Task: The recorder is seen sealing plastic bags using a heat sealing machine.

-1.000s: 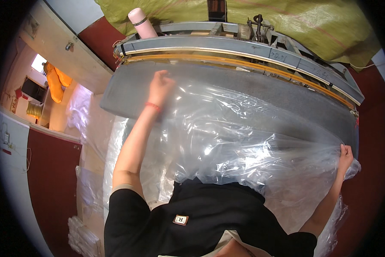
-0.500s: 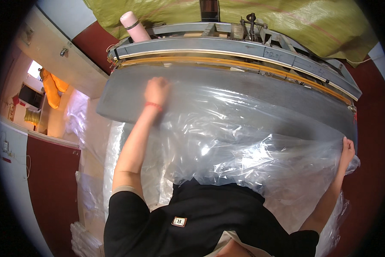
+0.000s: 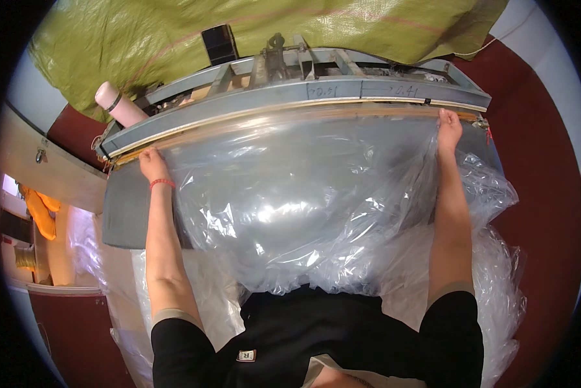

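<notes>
A wide sheet of clear plastic film (image 3: 284, 207) stretches over a grey padded surface (image 3: 125, 213) in front of me. My left hand (image 3: 153, 167) is closed on the film's far left corner, close to the orange strip of a metal-framed bar machine (image 3: 271, 107). At the far right, my right hand (image 3: 450, 131) pinches the film's other corner near the same strip. Between my two hands the film's far edge runs along the strip. Its near part falls in crumpled folds toward my body.
More clear film (image 3: 491, 284) is bunched at the right. A pink bottle (image 3: 119, 105) and a dark phone-like slab (image 3: 220, 44) are by the machine's frame. Behind hangs a yellow-green woven sheet (image 3: 342, 26). A door (image 3: 57, 155) is at the left.
My left hand has moved from over the grey surface to the film's left corner by the strip. My right hand has carried its corner far forward to the strip. The view has shifted.
</notes>
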`<state>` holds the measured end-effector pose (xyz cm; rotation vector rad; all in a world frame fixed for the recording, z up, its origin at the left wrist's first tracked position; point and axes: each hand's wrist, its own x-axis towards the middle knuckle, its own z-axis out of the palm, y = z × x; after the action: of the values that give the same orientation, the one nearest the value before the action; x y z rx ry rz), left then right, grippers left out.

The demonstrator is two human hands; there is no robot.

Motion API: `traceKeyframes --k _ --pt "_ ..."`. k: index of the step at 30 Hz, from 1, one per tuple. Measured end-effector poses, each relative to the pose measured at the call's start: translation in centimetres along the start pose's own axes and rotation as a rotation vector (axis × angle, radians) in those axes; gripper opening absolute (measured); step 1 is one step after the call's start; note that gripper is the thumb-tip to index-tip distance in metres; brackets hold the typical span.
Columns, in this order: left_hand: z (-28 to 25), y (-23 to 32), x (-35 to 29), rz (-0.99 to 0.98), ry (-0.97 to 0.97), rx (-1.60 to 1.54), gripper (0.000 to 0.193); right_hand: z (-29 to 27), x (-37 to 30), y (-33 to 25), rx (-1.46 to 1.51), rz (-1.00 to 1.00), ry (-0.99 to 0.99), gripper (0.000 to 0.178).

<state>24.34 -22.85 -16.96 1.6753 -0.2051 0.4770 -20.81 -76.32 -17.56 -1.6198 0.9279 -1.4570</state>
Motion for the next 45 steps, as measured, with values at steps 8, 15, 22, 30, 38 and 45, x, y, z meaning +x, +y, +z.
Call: traceKeyframes --k 8,15,22,30,38,45 --pt "0.0 -1.1 1.1 -0.08 -0.017 -0.12 0.009 1.0 0.3 -1.0 -0.345 0.008 0.206 0.014" --pt "-1.9 -0.7 1.8 -0.252 0.118 -0.248 0.006 0.3 -0.1 -1.8 -0.02 0.171 0.211 0.015" --pt "-6.4 3.7 -1.3 -0.714 -0.397 -0.231 0.033 -1.3 -3.1 -6.1 -0.124 0.0 -0.022 0.023" --pt "-4.6 9.8 -6.8 -0.498 -0.714 -0.079 0.017 -18.6 -13.3 -5.6 -0.566 -0.245 -0.037 0.02" --pt "-2.1 17.0 -15.3 -0.323 -0.879 -0.187 0.011 -22.1 -18.8 -7.8 -1.329 -0.005 -0.359 0.025" --pt "-3.0 21.1 -18.4 0.061 -0.914 -0.041 0.019 1.8 -19.3 -25.5 -0.073 -0.268 -0.806 0.033"
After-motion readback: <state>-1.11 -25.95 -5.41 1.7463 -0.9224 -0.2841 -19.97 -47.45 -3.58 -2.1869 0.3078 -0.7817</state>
